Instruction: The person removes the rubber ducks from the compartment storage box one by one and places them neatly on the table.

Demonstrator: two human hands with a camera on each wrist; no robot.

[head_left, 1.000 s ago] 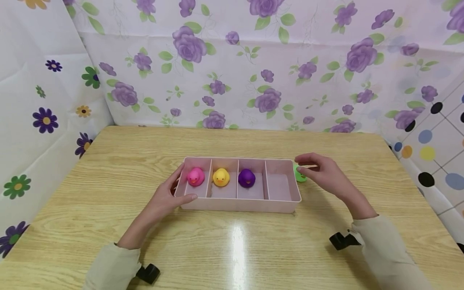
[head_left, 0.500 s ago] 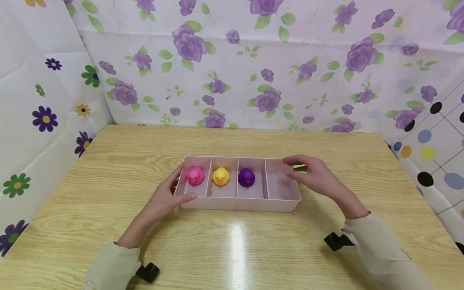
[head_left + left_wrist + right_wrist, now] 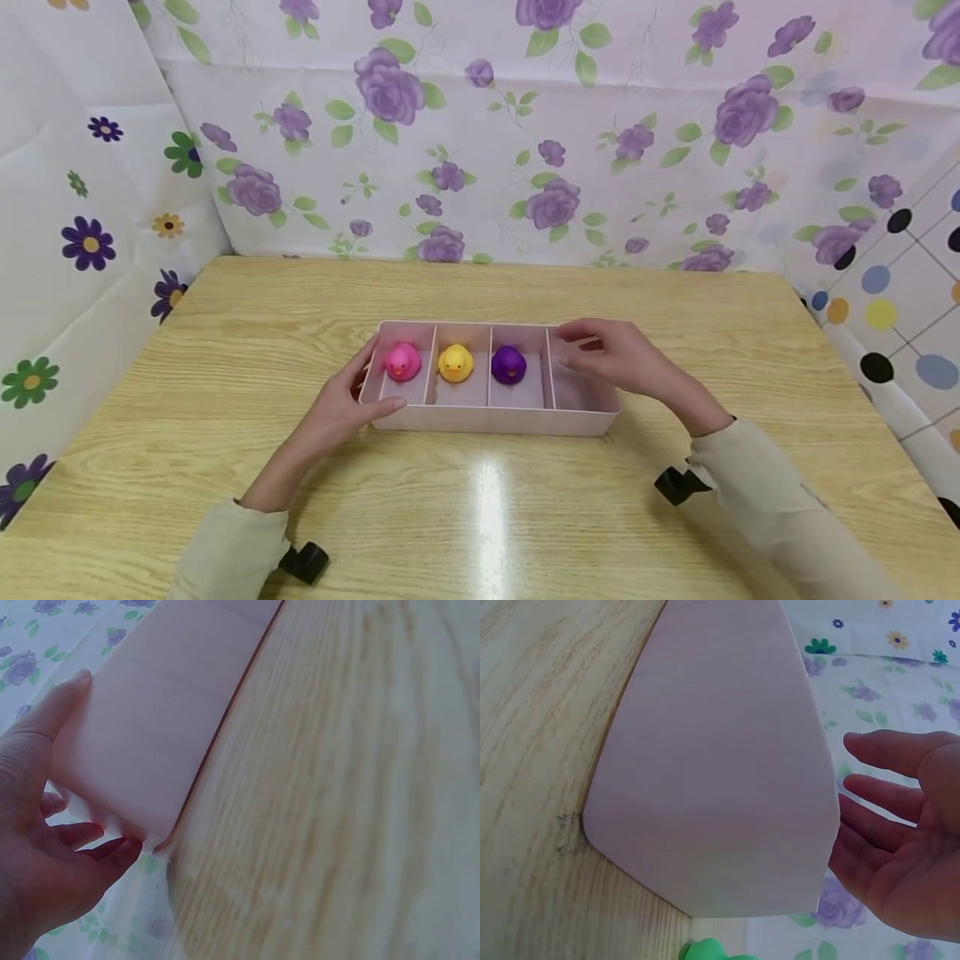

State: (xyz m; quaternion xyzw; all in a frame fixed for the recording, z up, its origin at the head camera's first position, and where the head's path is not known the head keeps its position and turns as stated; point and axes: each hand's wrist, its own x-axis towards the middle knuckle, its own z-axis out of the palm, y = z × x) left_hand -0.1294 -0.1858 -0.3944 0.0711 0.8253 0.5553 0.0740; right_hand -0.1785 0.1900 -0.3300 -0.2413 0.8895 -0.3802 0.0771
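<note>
A pale pink box [image 3: 495,419] with compartments stands on the table. Its left end is gripped by my left hand [image 3: 341,408], thumb along the front and fingers round the side, as the left wrist view also shows. From left to right sit a pink rubber duck [image 3: 402,362], a yellow rubber duck [image 3: 455,363] and a purple rubber duck [image 3: 508,365], one per compartment. Over the rightmost compartment hovers my right hand [image 3: 626,358], fingers loosely bent and nothing between them. A green rubber duck [image 3: 709,950] shows partly in the right wrist view, outside the box's right end.
The wooden table [image 3: 375,508] extends around the box on all sides. Behind it hangs a cloth [image 3: 480,150] with purple flowers, and patterned cloths flank both sides. Each wrist carries a small black camera [image 3: 306,562].
My right hand has moved left, from beside the green duck to above the rightmost compartment. The green duck is now hidden in the head view. My left hand keeps its grip.
</note>
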